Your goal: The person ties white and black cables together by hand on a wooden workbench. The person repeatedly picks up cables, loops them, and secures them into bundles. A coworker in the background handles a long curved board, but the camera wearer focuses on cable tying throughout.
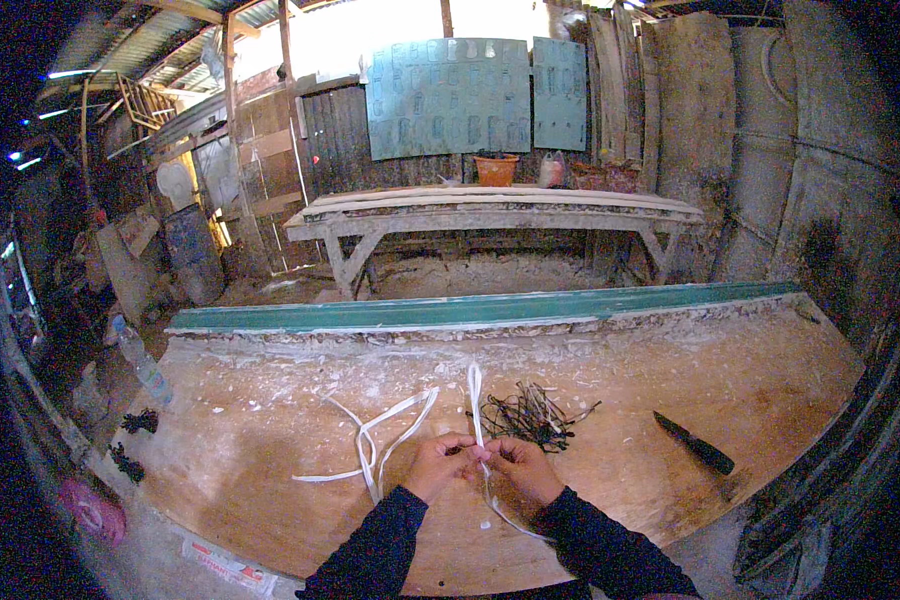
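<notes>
My left hand (444,466) and my right hand (522,468) meet over the wooden tabletop (270,430), fingers pinched together on a thin white strip (475,392). The strip rises from my fingertips in a narrow loop that leans away from me. Its tail runs down below my hands toward my right sleeve. Left of my left hand lie more loose white strips (368,432), some bent and crossing. Just beyond my right hand sits a tangled bundle of thin dark strands (532,414). Farther right rests a knife (694,442) with a dark handle and blade.
A long green strip (470,310) edges the table's far side, crusted with white residue. A plastic bottle (142,362) and dark clumps (138,422) lie at the left edge. Behind stands a whitish bench (510,212) holding an orange pot (496,170). Blue panels (448,98) hang above it.
</notes>
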Motion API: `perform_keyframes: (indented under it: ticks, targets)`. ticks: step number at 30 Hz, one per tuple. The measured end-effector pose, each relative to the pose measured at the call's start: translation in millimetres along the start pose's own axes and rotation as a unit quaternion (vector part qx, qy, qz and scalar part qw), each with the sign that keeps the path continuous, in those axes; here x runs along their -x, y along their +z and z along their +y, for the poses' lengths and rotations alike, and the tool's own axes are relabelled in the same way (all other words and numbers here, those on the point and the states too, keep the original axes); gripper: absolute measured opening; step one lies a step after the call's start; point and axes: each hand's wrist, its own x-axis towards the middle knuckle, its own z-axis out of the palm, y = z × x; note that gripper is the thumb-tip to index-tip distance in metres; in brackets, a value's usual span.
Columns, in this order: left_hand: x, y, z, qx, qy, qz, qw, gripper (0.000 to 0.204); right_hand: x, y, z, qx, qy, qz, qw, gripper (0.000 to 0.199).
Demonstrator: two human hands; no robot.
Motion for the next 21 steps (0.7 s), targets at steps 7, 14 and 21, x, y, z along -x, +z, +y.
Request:
perform_keyframes:
  ticks: [7, 14, 21]
  targets:
    - [-1.6, -1.3, -4.2, 0.045, 0.016, 0.005, 0.999, 0.018, 1.0, -3.2, -1.2, -0.043, -0.040, -0.029, 0.998, 0.012]
    - [-1.0, 3.9, 2.1, 0.110, 0.005, 0.056, 0.992, 0.015, -9.2, -15.6, 14.1, 0.108, -0.107, -0.037, 0.988, 0.014]
    - [0.1, 4.5, 5.3, 0.098, 0.012, 0.078, 0.992, 0.014, -0.9, -12.2, 9.9, 0.113, -0.089, -0.031, 0.989, 0.016]
